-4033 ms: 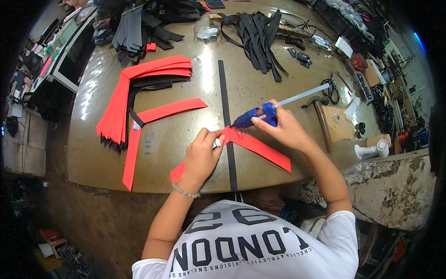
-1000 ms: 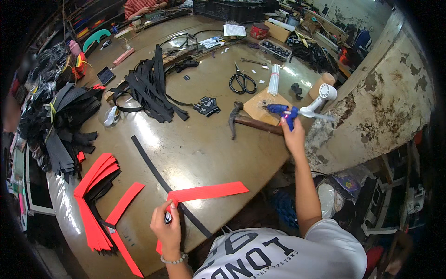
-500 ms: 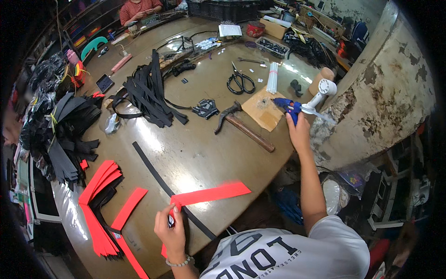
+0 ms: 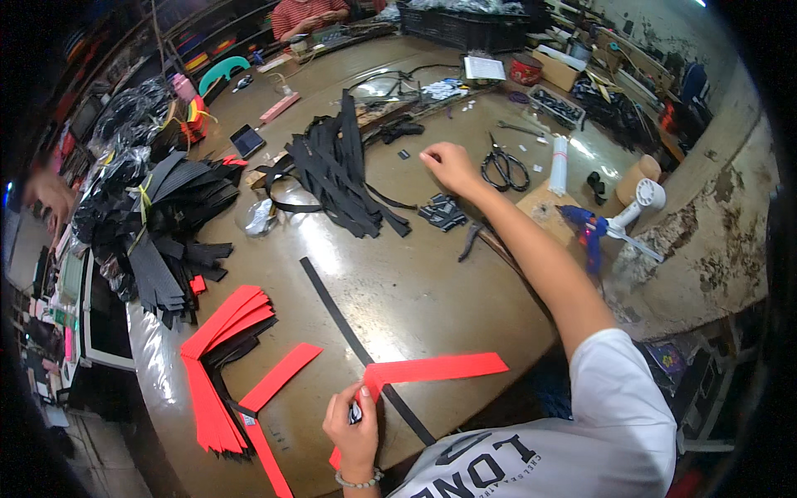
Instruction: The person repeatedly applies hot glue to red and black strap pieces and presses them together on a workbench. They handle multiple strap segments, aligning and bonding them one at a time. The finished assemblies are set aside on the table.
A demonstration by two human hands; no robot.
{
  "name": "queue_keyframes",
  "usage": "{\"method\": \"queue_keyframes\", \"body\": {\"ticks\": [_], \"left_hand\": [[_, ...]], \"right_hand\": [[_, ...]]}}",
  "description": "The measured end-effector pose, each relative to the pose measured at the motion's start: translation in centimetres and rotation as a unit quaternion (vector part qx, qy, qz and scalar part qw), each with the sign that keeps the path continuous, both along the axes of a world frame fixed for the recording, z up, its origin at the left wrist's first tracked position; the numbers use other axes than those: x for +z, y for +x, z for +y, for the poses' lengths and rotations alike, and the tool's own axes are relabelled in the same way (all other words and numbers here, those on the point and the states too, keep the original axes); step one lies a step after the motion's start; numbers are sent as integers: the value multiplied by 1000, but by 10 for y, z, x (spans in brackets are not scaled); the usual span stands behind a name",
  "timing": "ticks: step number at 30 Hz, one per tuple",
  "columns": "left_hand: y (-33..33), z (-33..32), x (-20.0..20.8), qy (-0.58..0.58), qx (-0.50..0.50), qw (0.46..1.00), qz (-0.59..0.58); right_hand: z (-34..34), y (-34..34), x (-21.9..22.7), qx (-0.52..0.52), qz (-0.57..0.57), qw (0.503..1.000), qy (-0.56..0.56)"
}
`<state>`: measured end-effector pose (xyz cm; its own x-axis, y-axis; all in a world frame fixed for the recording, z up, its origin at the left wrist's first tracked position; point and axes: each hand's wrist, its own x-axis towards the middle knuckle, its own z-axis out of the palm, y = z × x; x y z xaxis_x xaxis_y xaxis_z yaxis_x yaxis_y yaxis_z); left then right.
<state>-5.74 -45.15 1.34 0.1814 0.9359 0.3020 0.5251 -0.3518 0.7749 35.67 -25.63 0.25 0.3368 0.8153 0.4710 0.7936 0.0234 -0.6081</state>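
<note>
**Table layout, near edge to far**

Nearest, the left hand holds a bent strip, whose right arm lies across a long strip. Left of that hand lies a second bent strip; farther left, a stack. Behind the stack is a bundle, with a strap heap to its right.

The right hand is right of the heap, between it and the scissors. Small pieces lie before that hand; a hammer, partly behind the forearm, lies nearer. Right of the forearm, a glue gun is between a board and a fan. A crate stands at the back.
</note>
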Motion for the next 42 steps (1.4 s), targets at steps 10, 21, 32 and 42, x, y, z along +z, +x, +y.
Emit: {"method": "queue_keyframes", "body": {"ticks": [10,21,32,42], "left_hand": [[-3,1,0,12,17,999,-32],[-36,-25,32,105,-143,984,22],[-5,-68,24,-177,-135,971,-90],[-11,-75,19,-235,-49,958,-157]], "right_hand": [[66,7,-36,-56,27,995,-73],[-181,-96,59,66,173,979,-85],[-298,-234,35,252,470,837,-124],[-298,-242,23,273,486,807,-196]]}}
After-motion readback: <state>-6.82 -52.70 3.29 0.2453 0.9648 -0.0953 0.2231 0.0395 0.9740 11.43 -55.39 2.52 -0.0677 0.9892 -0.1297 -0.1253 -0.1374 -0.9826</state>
